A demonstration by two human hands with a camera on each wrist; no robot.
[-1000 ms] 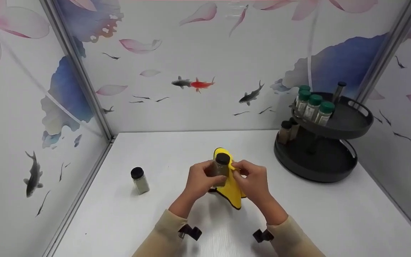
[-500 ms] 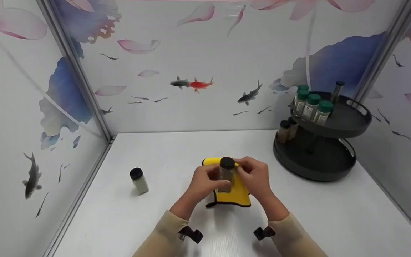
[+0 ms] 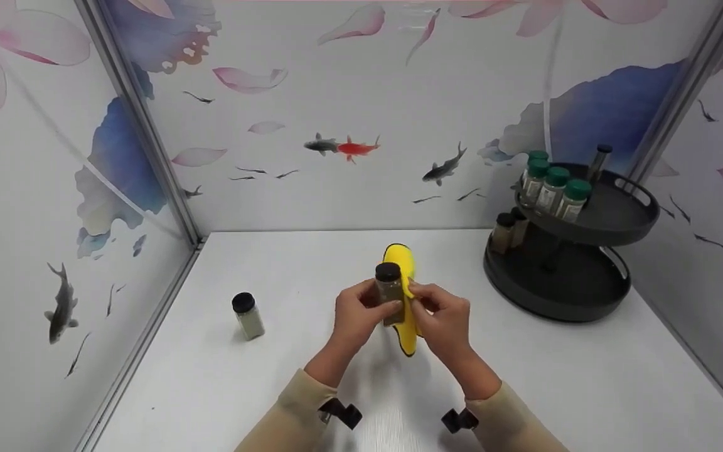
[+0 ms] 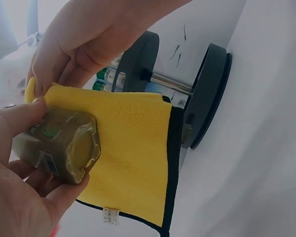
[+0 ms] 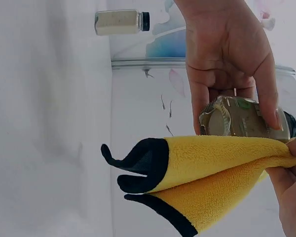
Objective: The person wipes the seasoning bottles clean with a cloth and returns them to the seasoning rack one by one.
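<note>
My left hand (image 3: 356,314) grips a clear, square-sided spice jar (image 3: 390,295) with a black lid, fingers on one side and thumb on the other. Brownish contents show through its walls, and its base faces the camera in the left wrist view. A yellow cloth (image 4: 133,148) with black edging hangs folded right beside the jar. My right hand (image 3: 446,317) pinches the cloth near its upper part, close to the lid. In the right wrist view the cloth (image 5: 217,173) hides part of the jar (image 5: 241,118).
A second black-lidded jar (image 3: 248,316) with pale contents stands on the white table (image 3: 299,389) to the left. At the right, a black two-tier round rack (image 3: 562,301) carries green-lidded jars (image 3: 551,190) above and black-lidded jars (image 3: 503,232) below. Patterned panels enclose the table.
The cloth swung flat across behind the jar half a second ago and now hangs edge-on to its right again. The jar shifted slightly left and up. Both hands keep their holds.
</note>
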